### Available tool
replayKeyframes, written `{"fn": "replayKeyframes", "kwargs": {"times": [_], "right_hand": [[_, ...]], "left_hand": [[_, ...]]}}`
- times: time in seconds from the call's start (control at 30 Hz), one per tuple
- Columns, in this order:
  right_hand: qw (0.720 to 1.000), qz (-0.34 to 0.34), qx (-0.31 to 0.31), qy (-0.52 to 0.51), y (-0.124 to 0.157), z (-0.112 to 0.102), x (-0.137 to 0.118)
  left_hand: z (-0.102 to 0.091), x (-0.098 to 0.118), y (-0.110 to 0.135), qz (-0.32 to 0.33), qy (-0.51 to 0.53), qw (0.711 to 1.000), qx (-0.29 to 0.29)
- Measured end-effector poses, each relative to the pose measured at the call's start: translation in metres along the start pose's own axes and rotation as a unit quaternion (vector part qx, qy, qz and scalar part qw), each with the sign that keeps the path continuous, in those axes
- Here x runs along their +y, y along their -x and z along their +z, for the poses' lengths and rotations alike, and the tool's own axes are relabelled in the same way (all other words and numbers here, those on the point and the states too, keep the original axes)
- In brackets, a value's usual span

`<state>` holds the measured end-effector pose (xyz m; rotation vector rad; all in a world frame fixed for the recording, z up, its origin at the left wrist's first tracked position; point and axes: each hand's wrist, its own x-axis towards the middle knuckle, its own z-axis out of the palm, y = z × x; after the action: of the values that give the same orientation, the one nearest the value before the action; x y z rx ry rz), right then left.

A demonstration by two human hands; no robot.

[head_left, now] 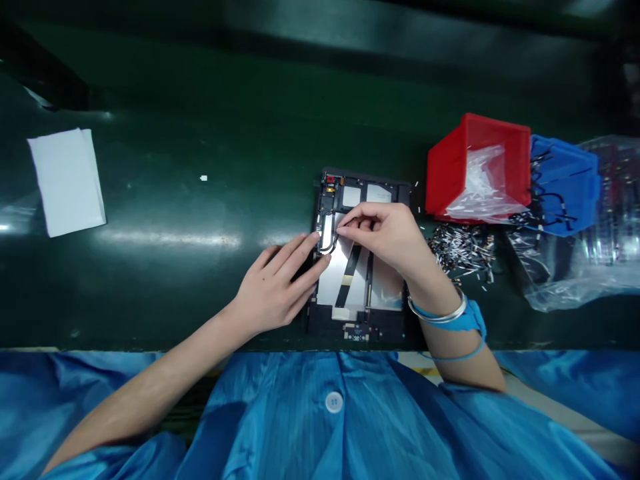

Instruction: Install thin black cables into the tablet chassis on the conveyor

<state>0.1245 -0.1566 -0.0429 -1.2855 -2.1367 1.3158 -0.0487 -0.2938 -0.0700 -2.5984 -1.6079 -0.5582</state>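
My right hand [395,233] is closed in a pinch, thumb and forefinger meeting beside a black looped cable [327,251]; I cannot tell whether the cable is between them. My left hand [273,287] is open, fingers spread, its fingertips at the left side of the one opened tablet [360,280], seemingly to steady it. The tablet lies flat on the tabletop [175,280] in front of me, presumably so both hands reach its inside. To its right, likely for easy picking, are one heap of small parts [463,250], too many to count, and two bins: one red bin [443,180] and one blue bin [583,187]. Well apart on the left are one small white piece [203,178] and one paper stack [67,183].
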Motion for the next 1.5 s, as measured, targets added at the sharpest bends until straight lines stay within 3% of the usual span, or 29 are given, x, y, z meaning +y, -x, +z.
{"fn": "replayKeyframes", "kwargs": {"times": [0.27, 0.63, 0.97, 1.3, 1.5], "right_hand": [[1.0, 0.003, 0.001, 0.017, -0.001, 0.003, -0.001], [0.997, 0.002, 0.01, 0.076, -0.002, 0.005, -0.002], [0.988, -0.061, 0.015, 0.143, 0.001, 0.009, -0.006], [0.996, -0.035, 0.024, 0.077, -0.003, 0.008, 0.002], [0.994, -0.045, 0.033, 0.094, -0.004, 0.01, 0.002]], "left_hand": [[0.003, -0.003, 0.0, 0.016, 0.012, 0.999, -0.039], [0.0, -0.012, -0.008, 0.089, 0.018, 0.992, -0.084], [-0.001, -0.011, -0.019, 0.103, 0.014, 0.993, -0.058], [0.003, -0.013, -0.02, 0.107, 0.007, 0.993, -0.05], [0.008, -0.013, -0.018, 0.098, 0.025, 0.993, -0.055]]}}
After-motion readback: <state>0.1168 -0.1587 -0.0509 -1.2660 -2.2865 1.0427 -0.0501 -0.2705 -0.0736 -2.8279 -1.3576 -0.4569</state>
